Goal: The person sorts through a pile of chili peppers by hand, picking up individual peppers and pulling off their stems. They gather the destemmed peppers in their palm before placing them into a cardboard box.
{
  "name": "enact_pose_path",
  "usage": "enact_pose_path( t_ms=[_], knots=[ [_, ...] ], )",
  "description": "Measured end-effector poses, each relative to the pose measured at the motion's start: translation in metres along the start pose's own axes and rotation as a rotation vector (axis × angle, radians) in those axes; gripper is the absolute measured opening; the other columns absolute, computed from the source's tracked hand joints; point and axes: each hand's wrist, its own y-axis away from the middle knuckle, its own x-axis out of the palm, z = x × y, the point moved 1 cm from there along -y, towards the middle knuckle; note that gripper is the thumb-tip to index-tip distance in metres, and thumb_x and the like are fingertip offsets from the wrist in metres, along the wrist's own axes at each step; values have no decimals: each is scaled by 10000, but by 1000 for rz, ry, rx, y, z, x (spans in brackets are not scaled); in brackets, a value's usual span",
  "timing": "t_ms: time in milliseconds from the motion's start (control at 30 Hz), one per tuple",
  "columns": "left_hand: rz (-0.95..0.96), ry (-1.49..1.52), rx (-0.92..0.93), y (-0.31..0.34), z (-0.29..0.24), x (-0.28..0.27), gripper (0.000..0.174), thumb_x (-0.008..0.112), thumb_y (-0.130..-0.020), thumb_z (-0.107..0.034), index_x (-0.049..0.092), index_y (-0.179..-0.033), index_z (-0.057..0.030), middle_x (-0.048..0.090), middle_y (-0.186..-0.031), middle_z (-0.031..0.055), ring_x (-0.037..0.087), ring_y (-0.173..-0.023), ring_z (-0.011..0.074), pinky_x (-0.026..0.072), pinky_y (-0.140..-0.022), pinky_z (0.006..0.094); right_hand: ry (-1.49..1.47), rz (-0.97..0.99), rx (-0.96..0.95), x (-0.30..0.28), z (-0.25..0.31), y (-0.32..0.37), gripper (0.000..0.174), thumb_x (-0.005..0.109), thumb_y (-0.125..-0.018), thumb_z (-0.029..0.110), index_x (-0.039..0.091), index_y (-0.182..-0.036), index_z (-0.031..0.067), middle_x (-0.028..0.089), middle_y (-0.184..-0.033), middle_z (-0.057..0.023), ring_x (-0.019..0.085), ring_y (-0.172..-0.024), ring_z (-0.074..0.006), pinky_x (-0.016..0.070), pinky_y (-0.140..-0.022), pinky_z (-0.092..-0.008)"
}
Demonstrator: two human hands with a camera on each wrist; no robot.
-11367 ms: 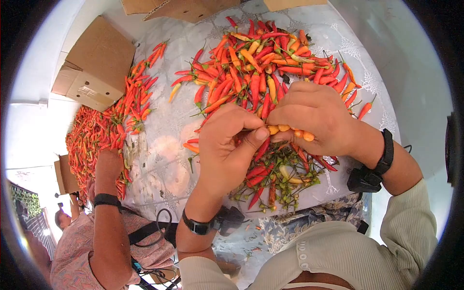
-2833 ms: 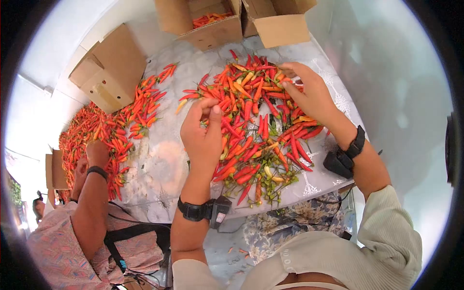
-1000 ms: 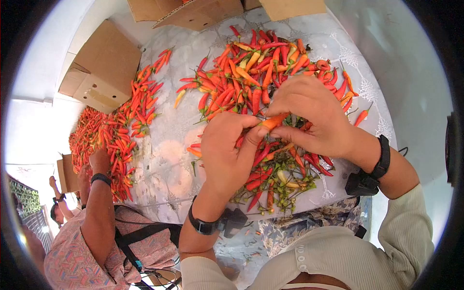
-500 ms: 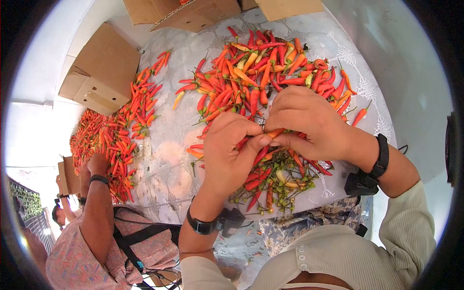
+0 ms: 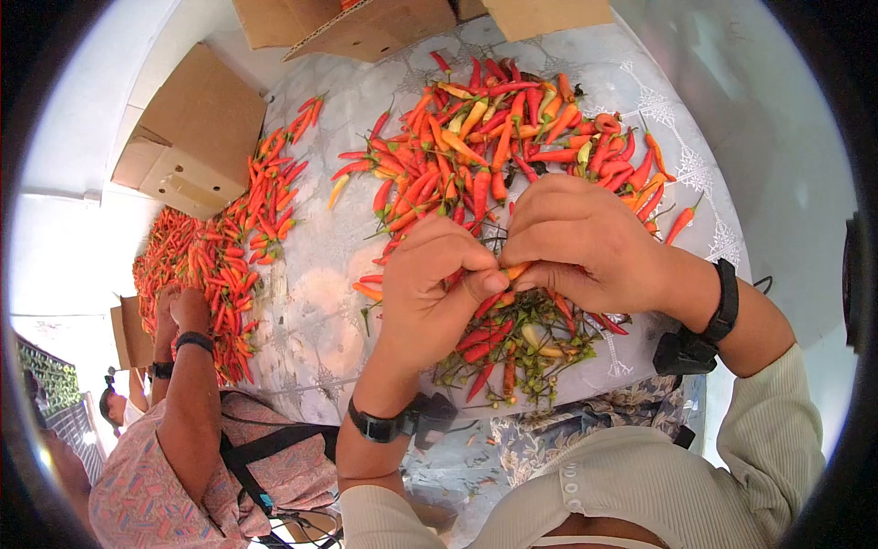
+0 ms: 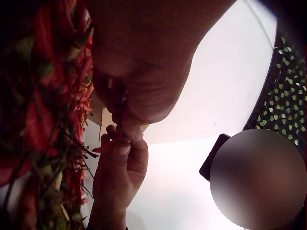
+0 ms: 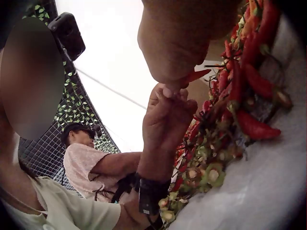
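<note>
Pinch grip, two hands: left hand point(image 5: 432, 285) has thumb and forefinger closed at one end of an orange chili point(image 5: 518, 271); right hand point(image 5: 585, 240) clamps the same chili, fingers curled over most of it. Only a short stretch shows between the fingertips. Chili is held above the table point(image 5: 306, 206), toward its near edge.

Below the hands, at the near edge: heap of green stems point(image 5: 549, 377), tangled, a pale yellow chili point(image 5: 541, 342) among them, several red ones beside it. Beyond the hands, toward the far edge: loose chili pile point(image 5: 462, 137), red, orange and some yellow, stragglers reaching toward the right edge.

Left side of table: larger, denser red pile point(image 5: 183, 252). Second person's hand point(image 5: 189, 311) is at it; patterned shirt point(image 5: 155, 480) near the table's near left corner. Tilted cardboard box point(image 5: 197, 123) behind that pile; another open box point(image 5: 375, 29) at the far edge. Black straps on both wrists of the worker. Wrist views dim; fingertip detail hard to read.
</note>
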Motion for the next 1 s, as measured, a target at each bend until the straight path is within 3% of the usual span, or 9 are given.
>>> enact_pose_path(
  t_ms=[733, 1000],
  knots=[
    [46, 229, 2, 1, 2, -3, 136, 747, -776, -136, 659, -758, -34, 561, -727, 32, 515, -680, 142, 395, -618, 265, -65, 15, 2, -4, 4, 0, 222, 743, -713, 117, 638, -903, 69, 630, -869, -50, 592, -812, -260, 467, -744, -382],
    [-19, 332, -145, 4, 0, 3, 124, 721, -808, -78, 630, -746, -22, 534, -747, 20, 492, -679, 99, 386, -621, 239, 13, 11, 99, -2, 6, 2, 246, 735, -717, 94, 596, -916, 52, 600, -846, -93, 589, -792, -295, 478, -695, -389]
  ],
)
